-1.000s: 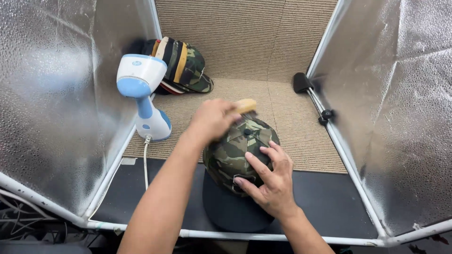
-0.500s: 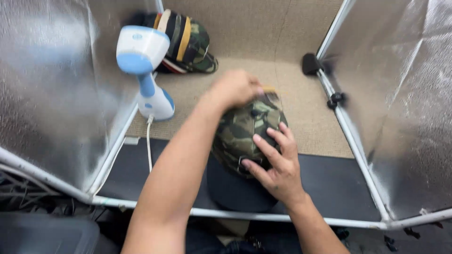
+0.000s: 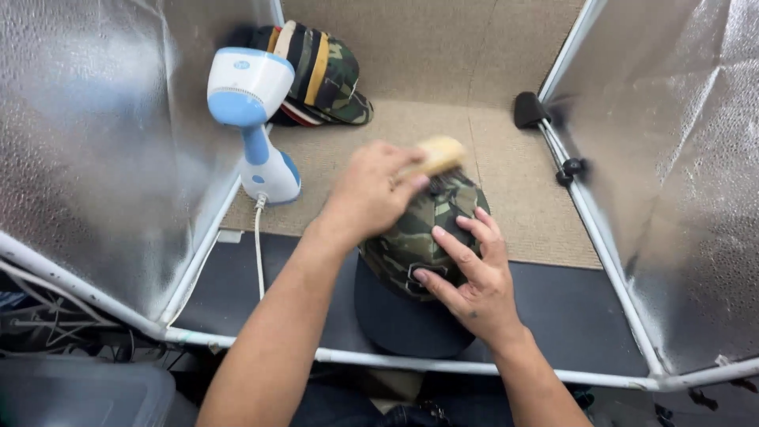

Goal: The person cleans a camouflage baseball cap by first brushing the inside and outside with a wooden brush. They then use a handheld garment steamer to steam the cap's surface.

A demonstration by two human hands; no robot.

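A camouflage cap with a dark brim lies in front of me, brim towards me. My left hand grips a pale wooden brush and holds it against the far side of the cap's crown. My right hand rests flat on the crown's near right side, fingers spread, pinning the cap down.
A white and blue handheld steamer stands at the left, its cord trailing towards me. A stack of caps lies at the back left. Silver reflective panels on white tubing wall in the beige carpet.
The brush in my left hand has moved back and forth across the far side of the crown. My right hand has stayed on the cap. The camera has shifted slightly.
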